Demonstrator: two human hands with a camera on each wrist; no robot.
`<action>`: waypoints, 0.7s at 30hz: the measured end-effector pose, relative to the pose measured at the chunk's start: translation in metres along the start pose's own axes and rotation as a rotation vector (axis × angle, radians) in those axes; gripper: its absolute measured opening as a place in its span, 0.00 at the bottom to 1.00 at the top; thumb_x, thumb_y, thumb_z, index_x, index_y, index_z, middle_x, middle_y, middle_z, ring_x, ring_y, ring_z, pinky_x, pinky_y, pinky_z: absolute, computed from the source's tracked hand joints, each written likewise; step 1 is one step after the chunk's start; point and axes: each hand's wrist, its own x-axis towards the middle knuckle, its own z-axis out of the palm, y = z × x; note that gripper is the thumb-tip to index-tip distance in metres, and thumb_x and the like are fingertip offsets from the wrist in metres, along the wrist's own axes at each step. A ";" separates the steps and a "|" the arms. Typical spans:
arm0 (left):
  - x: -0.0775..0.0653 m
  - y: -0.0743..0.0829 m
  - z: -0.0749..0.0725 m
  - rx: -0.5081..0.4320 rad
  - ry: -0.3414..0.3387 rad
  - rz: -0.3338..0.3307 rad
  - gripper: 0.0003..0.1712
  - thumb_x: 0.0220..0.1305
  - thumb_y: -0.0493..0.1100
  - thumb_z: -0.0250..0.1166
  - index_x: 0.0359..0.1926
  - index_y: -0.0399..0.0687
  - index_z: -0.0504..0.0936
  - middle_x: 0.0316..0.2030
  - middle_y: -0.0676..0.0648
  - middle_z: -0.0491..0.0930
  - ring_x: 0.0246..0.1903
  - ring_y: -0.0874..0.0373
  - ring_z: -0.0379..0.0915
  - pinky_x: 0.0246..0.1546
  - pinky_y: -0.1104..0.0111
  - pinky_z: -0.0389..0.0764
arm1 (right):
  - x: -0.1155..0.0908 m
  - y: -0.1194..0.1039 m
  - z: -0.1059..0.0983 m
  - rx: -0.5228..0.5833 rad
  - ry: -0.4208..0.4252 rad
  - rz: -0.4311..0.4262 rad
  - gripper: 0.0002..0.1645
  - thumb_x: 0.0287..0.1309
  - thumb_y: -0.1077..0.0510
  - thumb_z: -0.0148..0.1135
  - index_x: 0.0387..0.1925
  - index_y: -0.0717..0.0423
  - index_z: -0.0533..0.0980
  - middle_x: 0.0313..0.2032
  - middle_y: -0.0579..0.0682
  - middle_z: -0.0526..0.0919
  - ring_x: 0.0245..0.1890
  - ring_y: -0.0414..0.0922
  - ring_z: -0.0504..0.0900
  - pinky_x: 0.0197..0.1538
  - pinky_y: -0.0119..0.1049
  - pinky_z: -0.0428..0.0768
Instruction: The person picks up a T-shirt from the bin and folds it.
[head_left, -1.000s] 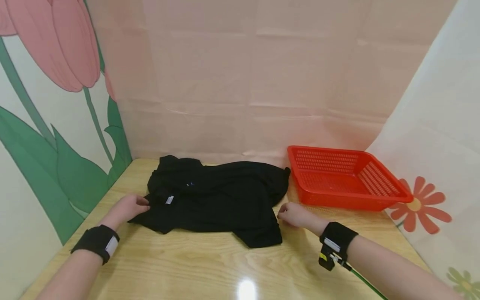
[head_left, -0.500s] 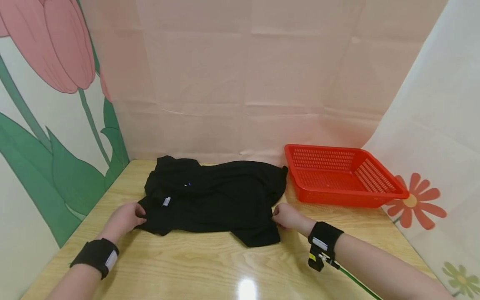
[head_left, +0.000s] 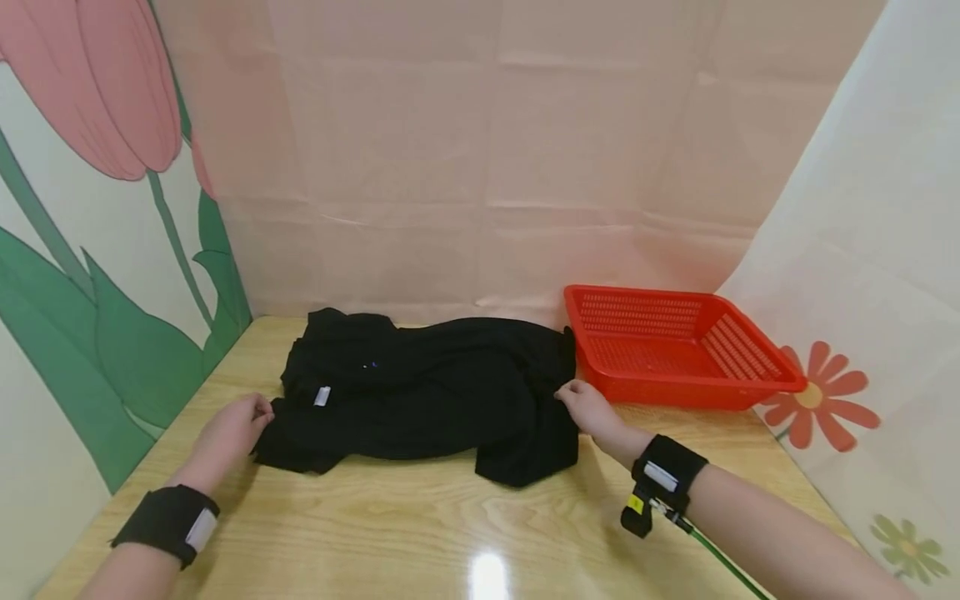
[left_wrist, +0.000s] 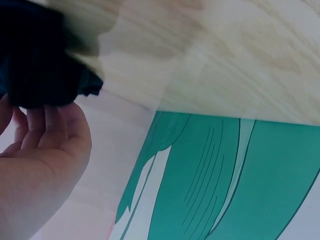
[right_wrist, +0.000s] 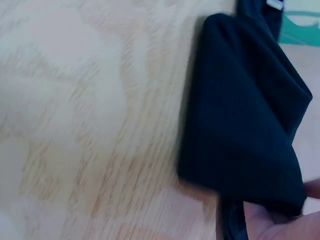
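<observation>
A black short-sleeved T-shirt (head_left: 420, 392) lies spread sideways on the wooden table, with a small white label (head_left: 322, 396) towards its left end and a tiny blue and white mark behind that. At the shirt's left end, my left hand (head_left: 236, 425) pinches the cloth edge; the left wrist view shows its curled fingers (left_wrist: 55, 130) right at the dark fabric. My right hand (head_left: 596, 412) pinches the right edge between thumb and fingers. In the right wrist view, a fold of the shirt (right_wrist: 240, 120) hangs from that grip, raised over the wood.
Just beyond my right hand stands a red plastic basket (head_left: 682, 394) with slotted walls, close to the shirt's right end. A pinkish paper backdrop (head_left: 390, 167) rises behind the table (head_left: 375, 533). Flower-painted panels flank both sides.
My right hand has reached in, taken hold of the shirt's right edge and drawn it up and outward, shifting the near right corner. The left hand has pulled its end slightly left.
</observation>
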 end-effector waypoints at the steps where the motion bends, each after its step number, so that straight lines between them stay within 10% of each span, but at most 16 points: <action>1: 0.000 0.000 -0.003 -0.002 0.000 -0.003 0.03 0.68 0.30 0.56 0.35 0.33 0.72 0.30 0.39 0.76 0.29 0.48 0.71 0.33 0.54 0.74 | 0.001 0.000 -0.003 0.020 0.011 0.013 0.13 0.68 0.58 0.51 0.42 0.67 0.72 0.34 0.56 0.74 0.35 0.51 0.72 0.35 0.38 0.72; 9: -0.004 0.004 -0.026 -0.032 0.035 -0.009 0.04 0.71 0.31 0.51 0.39 0.32 0.68 0.31 0.36 0.74 0.28 0.47 0.70 0.30 0.56 0.72 | -0.001 0.004 -0.029 -0.020 0.060 0.003 0.18 0.70 0.55 0.53 0.48 0.68 0.72 0.47 0.63 0.75 0.45 0.57 0.72 0.49 0.49 0.72; 21: -0.012 0.011 -0.053 -0.021 0.024 -0.007 0.05 0.72 0.33 0.52 0.43 0.32 0.67 0.35 0.33 0.75 0.30 0.45 0.71 0.29 0.56 0.74 | -0.020 0.023 -0.067 -0.003 -0.008 0.091 0.18 0.64 0.58 0.59 0.49 0.68 0.72 0.45 0.63 0.75 0.36 0.51 0.76 0.32 0.38 0.78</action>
